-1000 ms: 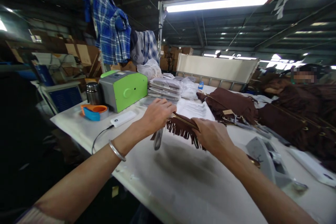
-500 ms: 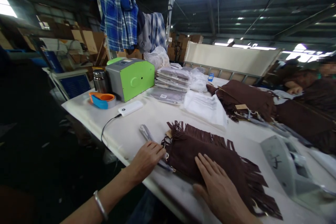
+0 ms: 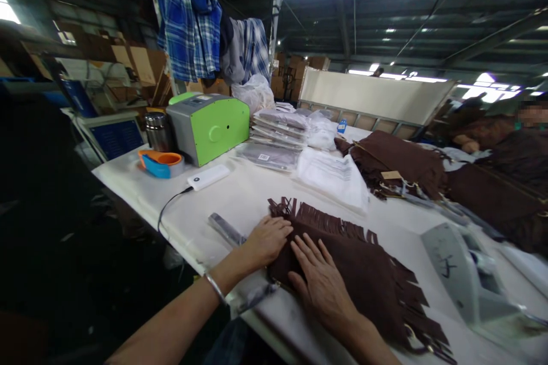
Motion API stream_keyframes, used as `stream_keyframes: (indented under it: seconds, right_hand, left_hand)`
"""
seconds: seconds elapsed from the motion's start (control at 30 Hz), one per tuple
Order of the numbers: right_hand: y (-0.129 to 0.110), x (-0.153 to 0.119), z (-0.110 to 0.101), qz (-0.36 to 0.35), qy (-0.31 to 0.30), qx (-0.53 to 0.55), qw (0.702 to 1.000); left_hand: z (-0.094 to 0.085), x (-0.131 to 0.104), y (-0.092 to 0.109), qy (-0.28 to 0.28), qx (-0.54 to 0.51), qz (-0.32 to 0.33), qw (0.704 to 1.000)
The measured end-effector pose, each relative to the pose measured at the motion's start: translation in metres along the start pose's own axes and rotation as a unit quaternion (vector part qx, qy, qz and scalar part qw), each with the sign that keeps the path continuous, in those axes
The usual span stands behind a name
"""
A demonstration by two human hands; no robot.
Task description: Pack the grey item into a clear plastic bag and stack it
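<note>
While both hands press flat, the record reads as follows.

Item: brown fringed suede piece point(image 3: 363, 274), lying flat on the white tabletop point(image 3: 240, 194) near its front edge, fringe along the far and right sides.
Left hand point(image 3: 269, 238): palm down on the piece's left end, fingers extended; no closed grip, nothing held.
Right hand point(image 3: 321, 279): palm down on the piece's middle, fingers spread; no closed grip, nothing held.
Change: half a second ago the left hand lay at the edge beside the piece and the right hand sat further right; both now rest close together on the suede.
Meaning: judged as smoothing or flattening, the piece already set down.
Adjacent: clear plastic sleeve point(image 3: 226, 229) just left of the left hand; folded white bag point(image 3: 334, 177) beyond the fringe; green machine point(image 3: 209, 125) well apart.
</note>
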State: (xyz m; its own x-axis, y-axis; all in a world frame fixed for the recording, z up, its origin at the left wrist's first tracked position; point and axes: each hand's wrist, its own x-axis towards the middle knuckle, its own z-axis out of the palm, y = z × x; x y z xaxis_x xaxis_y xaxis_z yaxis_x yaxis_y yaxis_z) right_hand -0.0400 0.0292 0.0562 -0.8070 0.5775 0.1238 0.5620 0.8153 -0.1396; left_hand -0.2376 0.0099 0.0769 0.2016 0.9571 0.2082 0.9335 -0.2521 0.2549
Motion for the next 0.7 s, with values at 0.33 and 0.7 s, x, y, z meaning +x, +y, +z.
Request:
stream_keyframes:
  seconds: [0.33, 0.7]
  right_hand:
    - [0.035, -0.001, -0.032, 0.072, 0.081, 0.087, 0.990]
    - [0.039, 0.005, 0.008, 0.041, 0.063, -0.039, 0.996]
  left_hand:
    - [-0.048, -0.032, -0.059, 0.065, 0.157, -0.262, 0.950]
    - [-0.020, -0.026, -0.003, -0.036, 0.108, -0.206, 0.972]
